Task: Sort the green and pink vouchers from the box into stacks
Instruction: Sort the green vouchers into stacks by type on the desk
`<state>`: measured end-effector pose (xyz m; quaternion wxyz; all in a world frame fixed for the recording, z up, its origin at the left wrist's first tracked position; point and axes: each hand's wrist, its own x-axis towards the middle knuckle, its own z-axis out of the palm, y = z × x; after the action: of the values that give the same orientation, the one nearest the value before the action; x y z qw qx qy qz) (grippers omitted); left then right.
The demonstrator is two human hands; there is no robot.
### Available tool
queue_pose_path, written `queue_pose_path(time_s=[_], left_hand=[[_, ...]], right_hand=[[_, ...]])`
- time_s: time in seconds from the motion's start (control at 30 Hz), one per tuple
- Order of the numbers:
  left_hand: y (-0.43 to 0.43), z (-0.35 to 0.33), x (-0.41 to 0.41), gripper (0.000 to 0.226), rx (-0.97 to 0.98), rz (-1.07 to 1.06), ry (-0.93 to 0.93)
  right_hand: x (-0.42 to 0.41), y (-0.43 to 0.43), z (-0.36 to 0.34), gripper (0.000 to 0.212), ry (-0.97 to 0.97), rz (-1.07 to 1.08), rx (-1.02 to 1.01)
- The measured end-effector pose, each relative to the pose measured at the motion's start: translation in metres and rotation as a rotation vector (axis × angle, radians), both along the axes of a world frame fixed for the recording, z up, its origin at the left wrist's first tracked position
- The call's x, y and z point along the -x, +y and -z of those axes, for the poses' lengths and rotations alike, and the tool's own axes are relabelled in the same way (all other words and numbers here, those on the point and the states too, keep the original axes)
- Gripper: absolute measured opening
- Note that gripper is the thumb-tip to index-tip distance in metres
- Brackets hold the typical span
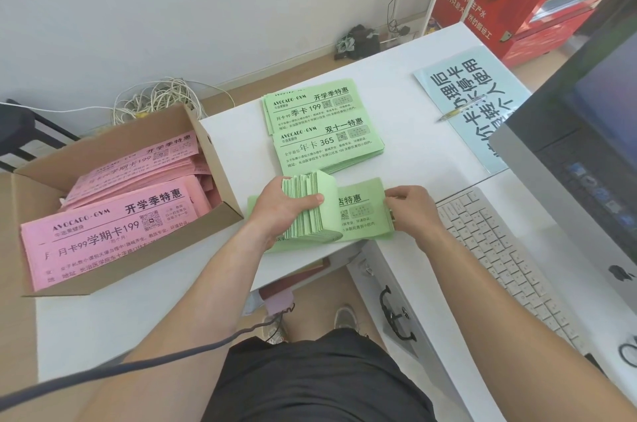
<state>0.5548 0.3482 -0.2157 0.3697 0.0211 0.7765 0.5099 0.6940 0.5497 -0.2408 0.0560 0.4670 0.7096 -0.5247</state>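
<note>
Many thin green vouchers (312,223) — fanned paper

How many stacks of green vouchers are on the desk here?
3. The far stack lies mid-desk; the middle stack overlaps its near edge; the near stack is gripped by the left hand and pinched by the right hand. None seems hidden.

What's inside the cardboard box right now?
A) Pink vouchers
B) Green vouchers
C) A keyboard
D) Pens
A: the cardboard box holds pink vouchers. The green stack lies out on the white desk, and the left hand and right hand hold a green bundle.
</note>
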Motion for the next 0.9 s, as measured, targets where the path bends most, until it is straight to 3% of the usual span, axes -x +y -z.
queue_pose_path(time_s=[0.2, 0.4, 0.5, 0.73, 0.83, 0.9], left_hand=[[-0.002, 0.000, 0.002, 0.051, -0.014, 0.026, -0.008], [-0.004, 0.003, 0.002, 0.068, -0.004, 0.029, -0.020], [-0.004, 0.005, 0.002, 0.063, -0.001, 0.025, -0.005], [-0.004, 0.004, -0.001, 0.063, 0.013, 0.025, 0.033], [-0.004, 0.006, 0.001, 0.058, 0.007, 0.024, 0.036], [-0.004, 0.004, 0.000, 0.057, 0.010, 0.027, 0.039]], right_hand=[[0.002, -0.011, -0.013, 0.031, 0.018, -0.043, -0.202], [0.013, -0.018, -0.015, 0.018, 0.112, -0.036, -0.138], [0.015, -0.017, -0.017, 0.018, 0.114, 0.015, -0.067], [0.011, -0.016, -0.021, 0.034, 0.097, 0.077, 0.074], [0.012, -0.016, -0.020, 0.053, 0.063, 0.039, 0.012], [0.011, -0.017, -0.018, 0.046, 0.031, -0.002, -0.055]])
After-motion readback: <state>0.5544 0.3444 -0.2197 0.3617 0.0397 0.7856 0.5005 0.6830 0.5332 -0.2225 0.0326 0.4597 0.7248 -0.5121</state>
